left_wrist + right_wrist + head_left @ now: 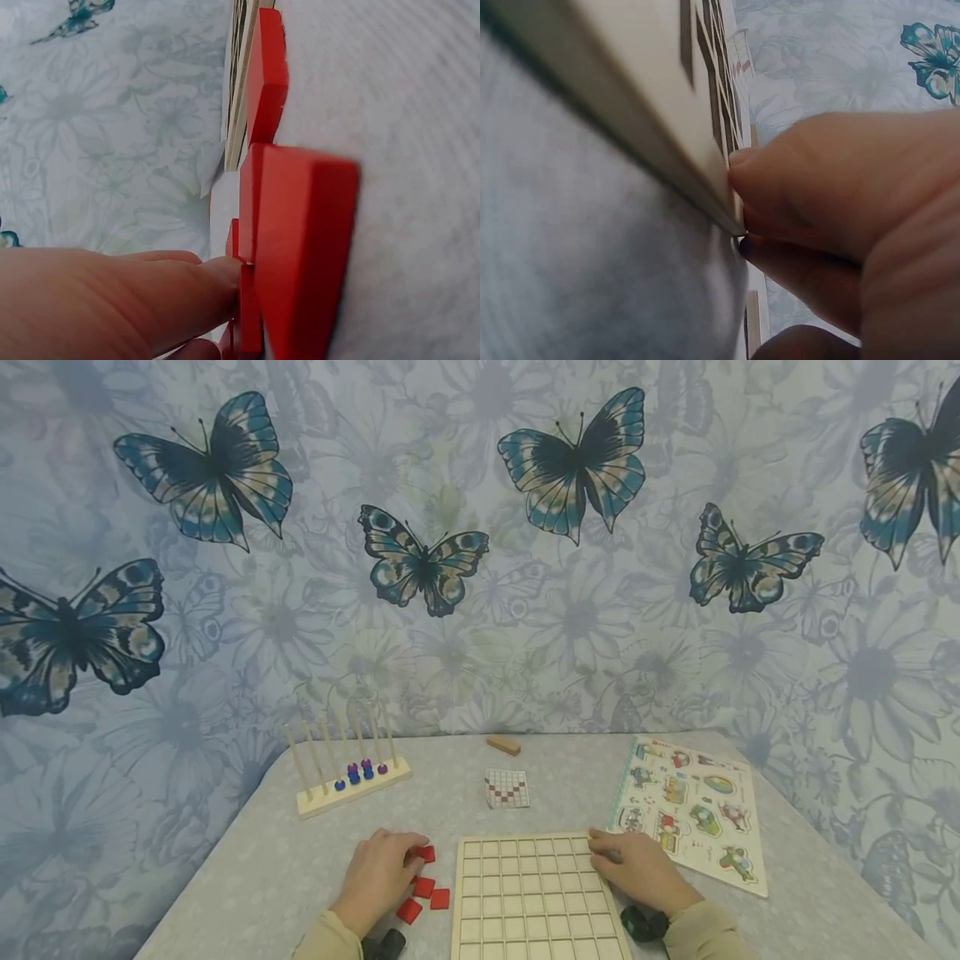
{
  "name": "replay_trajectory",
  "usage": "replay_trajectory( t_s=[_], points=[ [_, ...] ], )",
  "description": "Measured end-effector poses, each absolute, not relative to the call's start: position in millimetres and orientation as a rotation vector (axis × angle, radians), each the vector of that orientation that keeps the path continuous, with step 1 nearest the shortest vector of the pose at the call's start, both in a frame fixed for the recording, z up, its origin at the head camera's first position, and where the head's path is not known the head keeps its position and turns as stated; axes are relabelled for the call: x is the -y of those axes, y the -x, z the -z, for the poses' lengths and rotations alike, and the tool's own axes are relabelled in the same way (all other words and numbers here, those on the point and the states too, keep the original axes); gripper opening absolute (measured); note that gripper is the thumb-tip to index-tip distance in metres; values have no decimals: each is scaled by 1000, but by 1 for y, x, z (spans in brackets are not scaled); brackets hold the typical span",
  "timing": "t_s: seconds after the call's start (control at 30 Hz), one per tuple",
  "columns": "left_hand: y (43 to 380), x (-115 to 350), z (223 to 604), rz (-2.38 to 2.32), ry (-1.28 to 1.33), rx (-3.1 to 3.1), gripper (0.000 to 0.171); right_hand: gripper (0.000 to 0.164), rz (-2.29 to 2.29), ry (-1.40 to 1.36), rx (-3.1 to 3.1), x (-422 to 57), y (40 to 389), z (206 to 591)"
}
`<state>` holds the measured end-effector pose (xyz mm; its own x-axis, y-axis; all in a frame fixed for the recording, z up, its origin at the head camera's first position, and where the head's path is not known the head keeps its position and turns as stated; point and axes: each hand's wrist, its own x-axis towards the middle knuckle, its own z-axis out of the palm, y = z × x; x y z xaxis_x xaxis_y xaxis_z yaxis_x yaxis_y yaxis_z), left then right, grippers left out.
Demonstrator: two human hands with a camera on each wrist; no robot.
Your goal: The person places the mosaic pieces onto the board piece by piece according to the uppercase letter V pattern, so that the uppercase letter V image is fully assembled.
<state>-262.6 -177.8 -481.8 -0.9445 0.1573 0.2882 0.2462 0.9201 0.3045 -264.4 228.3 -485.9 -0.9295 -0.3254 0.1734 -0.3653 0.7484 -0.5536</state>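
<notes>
On the left of the table, my left hand (381,870) bends over several small red square tiles (423,887), thumb and fingers about one of them. In the left wrist view the thumb touches a red tile (250,315), while other tiles stand close beside it; the far fingertips are partly hidden. A pale wooden grid board (523,885) with square cells lies in front of me. My right hand (643,867) pinches its far right corner, thumb on the upper face and fingers at the edge, as the right wrist view shows of the board (645,97).
A wooden rack (352,789) with upright pegs and blue and purple beads stands back left. A gridded pattern card (507,788) and a small wooden block (503,745) lie beyond the board. At right is a picture puzzle board (693,814). The wall closes off the back.
</notes>
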Motion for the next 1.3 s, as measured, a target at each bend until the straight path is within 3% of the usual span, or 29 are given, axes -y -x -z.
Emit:
replay_trajectory(
  t_s=[1.3],
  points=[
    [261,175,478,787,295,2872,7,33,-908,-572,2871,-227,262,483]
  ],
)
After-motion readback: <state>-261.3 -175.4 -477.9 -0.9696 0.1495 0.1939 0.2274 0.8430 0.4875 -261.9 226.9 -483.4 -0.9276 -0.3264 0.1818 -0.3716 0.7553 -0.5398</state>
